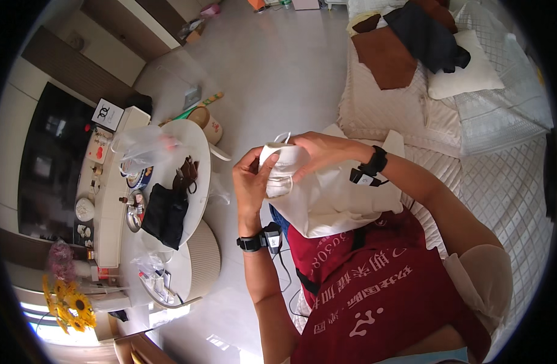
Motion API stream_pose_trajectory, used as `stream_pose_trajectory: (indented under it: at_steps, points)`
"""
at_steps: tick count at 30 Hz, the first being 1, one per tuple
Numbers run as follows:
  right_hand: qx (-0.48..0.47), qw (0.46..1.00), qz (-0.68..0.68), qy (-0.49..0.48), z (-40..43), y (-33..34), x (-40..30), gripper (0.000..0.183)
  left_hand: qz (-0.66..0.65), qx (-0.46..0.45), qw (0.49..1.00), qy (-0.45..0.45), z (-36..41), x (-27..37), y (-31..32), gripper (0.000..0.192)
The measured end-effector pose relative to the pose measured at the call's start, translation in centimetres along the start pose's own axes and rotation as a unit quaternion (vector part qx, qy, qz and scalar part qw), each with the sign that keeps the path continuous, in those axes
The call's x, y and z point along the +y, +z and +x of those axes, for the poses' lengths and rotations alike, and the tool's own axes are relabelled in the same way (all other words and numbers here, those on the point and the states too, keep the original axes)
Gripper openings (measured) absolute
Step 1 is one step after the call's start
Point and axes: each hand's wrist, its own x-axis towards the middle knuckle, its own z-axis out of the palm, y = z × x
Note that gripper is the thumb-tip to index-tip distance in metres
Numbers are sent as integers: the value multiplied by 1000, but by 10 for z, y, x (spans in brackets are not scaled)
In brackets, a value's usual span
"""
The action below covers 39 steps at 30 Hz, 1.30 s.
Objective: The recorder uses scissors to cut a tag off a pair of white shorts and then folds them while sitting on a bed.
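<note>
My left hand (255,175) grips the left side of a small bundle of white face masks (280,157) with ear loops, its thumb on the front. My right hand (312,152) holds the bundle's upper right side, thumb and fingers around it. Beneath both hands a large piece of white fabric (328,200) lies over my lap, on top of a dark red apron (360,286) that bears writing. Whether the white material in my hands is joined to the fabric below cannot be told. Each wrist wears a black strap with a small device.
To the left, a round white table (198,141) bears a black cloth (167,216), brown sunglasses (186,175) and a clear plastic bag (141,148). A waste bin (208,125) stands behind it. At the right is a quilted sofa (383,109) with brown and black cloths and a white pillow (465,75).
</note>
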Motion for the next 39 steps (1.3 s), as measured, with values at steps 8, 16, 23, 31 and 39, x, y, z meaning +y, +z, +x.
stream_pose_trajectory:
  at_steps: [8,16,23,31,39]
  points:
    - [-120,977,42,168,11,-2,9,52,-62,-70,993,-74,-26,-35,-30,36]
    - [-120,974,86,174,9,12,6,51,-3,-23,996,-88,-27,-28,-17,25]
    - [-142,961,137,194,9,13,18,71,9,34,998,-51,-35,-26,-9,16]
    - [-190,957,112,188,10,-4,2,62,-55,38,995,-67,-42,-28,-8,20]
    - [-206,948,166,176,11,3,13,60,-142,19,987,-72,-44,-36,-9,23]
